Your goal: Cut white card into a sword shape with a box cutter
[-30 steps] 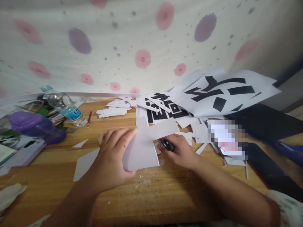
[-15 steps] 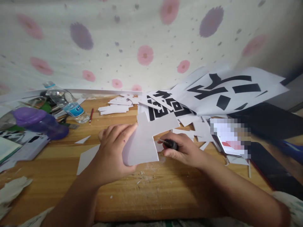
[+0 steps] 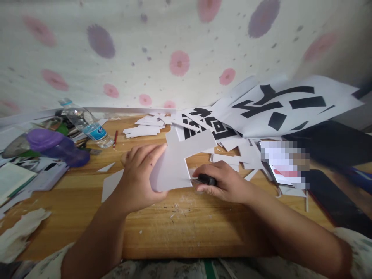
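A white foam board piece (image 3: 174,166) with an angular cut-out shape is tilted up above the table, and my left hand (image 3: 142,174) grips it along its left side, thumb at the bottom and fingers over the top. My right hand (image 3: 222,182) is closed round the black handle of a utility knife (image 3: 206,179). Its blade points left and meets the board's lower right edge. Behind the left wrist lies another white board piece (image 3: 112,184), partly covered.
White offcuts (image 3: 145,128) and sheets with black characters (image 3: 261,106) lie at the back. At left are a water bottle (image 3: 93,130), a purple cup (image 3: 58,147) and a red pencil (image 3: 115,138). A phone (image 3: 281,162) rests at right. Small scraps dot the wooden table (image 3: 186,236).
The knife blade has come down and left to the board's lower right edge. The board stays in my left hand. The whole view has shifted slightly.
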Motion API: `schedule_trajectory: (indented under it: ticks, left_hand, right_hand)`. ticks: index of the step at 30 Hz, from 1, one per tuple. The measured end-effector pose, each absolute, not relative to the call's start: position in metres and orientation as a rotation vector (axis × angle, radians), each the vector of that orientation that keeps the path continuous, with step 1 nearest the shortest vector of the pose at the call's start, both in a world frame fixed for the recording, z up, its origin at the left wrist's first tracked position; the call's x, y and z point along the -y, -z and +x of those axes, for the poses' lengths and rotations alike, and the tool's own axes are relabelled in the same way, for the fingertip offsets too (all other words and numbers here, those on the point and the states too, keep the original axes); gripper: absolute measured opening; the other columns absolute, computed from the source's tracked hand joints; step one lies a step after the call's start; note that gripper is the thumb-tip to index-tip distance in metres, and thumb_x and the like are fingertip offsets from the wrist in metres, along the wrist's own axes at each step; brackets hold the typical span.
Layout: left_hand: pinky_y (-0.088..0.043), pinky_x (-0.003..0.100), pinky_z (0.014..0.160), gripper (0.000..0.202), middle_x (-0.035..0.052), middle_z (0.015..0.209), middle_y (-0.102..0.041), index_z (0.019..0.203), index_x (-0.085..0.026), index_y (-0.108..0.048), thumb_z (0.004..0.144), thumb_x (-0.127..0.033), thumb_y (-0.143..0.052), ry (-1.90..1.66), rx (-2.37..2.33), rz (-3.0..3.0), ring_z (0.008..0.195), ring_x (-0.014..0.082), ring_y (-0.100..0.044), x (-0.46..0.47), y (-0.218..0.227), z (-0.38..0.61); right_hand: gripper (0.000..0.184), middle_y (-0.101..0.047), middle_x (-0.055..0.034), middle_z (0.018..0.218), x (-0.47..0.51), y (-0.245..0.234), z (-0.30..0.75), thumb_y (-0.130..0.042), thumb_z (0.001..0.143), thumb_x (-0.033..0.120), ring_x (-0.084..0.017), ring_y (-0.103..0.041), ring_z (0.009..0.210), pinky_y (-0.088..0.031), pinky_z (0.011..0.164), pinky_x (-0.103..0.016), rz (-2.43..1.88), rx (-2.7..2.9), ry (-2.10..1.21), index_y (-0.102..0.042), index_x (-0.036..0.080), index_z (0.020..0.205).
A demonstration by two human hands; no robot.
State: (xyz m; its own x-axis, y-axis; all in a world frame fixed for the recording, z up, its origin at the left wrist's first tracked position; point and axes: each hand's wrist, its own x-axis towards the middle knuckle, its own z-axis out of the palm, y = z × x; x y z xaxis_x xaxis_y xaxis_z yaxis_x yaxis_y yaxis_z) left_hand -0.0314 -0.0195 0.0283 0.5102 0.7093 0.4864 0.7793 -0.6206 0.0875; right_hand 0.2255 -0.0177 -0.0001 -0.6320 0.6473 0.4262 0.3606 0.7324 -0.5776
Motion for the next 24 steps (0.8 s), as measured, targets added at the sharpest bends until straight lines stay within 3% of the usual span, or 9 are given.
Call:
schedule_trajectory:
  ticks: [6,13,17,20,22,24]
  left_hand:
    - [-0.033,0.055,0.102,0.090,0.0143,0.133,-0.049,0.143,-0.027,-0.027,0.065,-0.029,-0.072,0.781,1.284,-2.557,0.123,0.0384,-0.046,0.017,-0.031,-0.035]
    - [-0.039,0.057,0.104,0.083,0.0121,0.134,-0.047,0.145,-0.029,-0.026,0.074,-0.038,-0.069,1.230,1.262,-2.323,0.126,0.0345,-0.045,0.020,-0.054,-0.050]
    - [-0.046,0.053,0.099,0.063,0.0081,0.131,-0.053,0.145,-0.031,-0.028,0.090,-0.055,-0.041,1.883,1.384,-1.957,0.126,0.0303,-0.048,0.025,-0.064,-0.055]
    - [-0.046,0.049,0.102,0.060,0.0043,0.129,-0.058,0.140,-0.031,-0.039,0.094,-0.063,-0.017,2.170,1.302,-1.837,0.128,0.0281,-0.049,0.022,-0.061,-0.041]
    - [-0.043,0.046,0.107,0.063,0.0016,0.128,-0.061,0.133,-0.033,-0.047,0.085,-0.072,-0.039,2.613,1.049,-1.754,0.129,0.0292,-0.049,0.018,-0.055,-0.026]
    - [-0.039,0.045,0.111,0.075,0.0019,0.131,-0.061,0.129,-0.034,-0.051,0.066,-0.070,-0.069,2.961,0.911,-1.756,0.131,0.0309,-0.048,0.015,-0.046,-0.010]
  right_hand:
    - [0.043,-0.065,-0.0026,0.067,0.021,-0.004,0.226,-0.036,0.097,0.051,-0.013,-0.056,0.055,-0.041,0.054,-0.026,-0.510,2.332,-0.490,-0.061,0.017,0.092]
    - [0.020,-0.066,-0.0021,0.070,0.012,0.006,0.228,-0.057,0.091,0.037,-0.012,-0.059,0.060,-0.045,0.055,-0.023,-0.751,2.060,-0.397,-0.060,0.018,0.086]
    - [0.020,-0.067,-0.0036,0.073,0.011,0.009,0.224,-0.058,0.089,0.037,-0.015,-0.060,0.062,-0.047,0.057,-0.026,-0.929,1.995,-0.404,-0.061,0.018,0.083]
    - [0.025,-0.069,-0.0056,0.081,0.012,0.009,0.223,-0.061,0.085,0.042,-0.018,-0.063,0.070,-0.050,0.065,-0.031,-0.996,1.936,-0.427,-0.064,0.019,0.094]
    - [0.034,-0.071,-0.0081,0.091,0.009,0.010,0.225,-0.062,0.083,0.047,-0.022,-0.065,0.080,-0.052,0.074,-0.037,-1.088,1.834,-0.450,-0.065,0.020,0.103]
    - [0.043,-0.070,-0.0097,0.096,0.004,0.009,0.230,-0.062,0.080,0.052,-0.025,-0.065,0.085,-0.052,0.078,-0.040,-1.224,1.688,-0.494,-0.065,0.020,0.109]
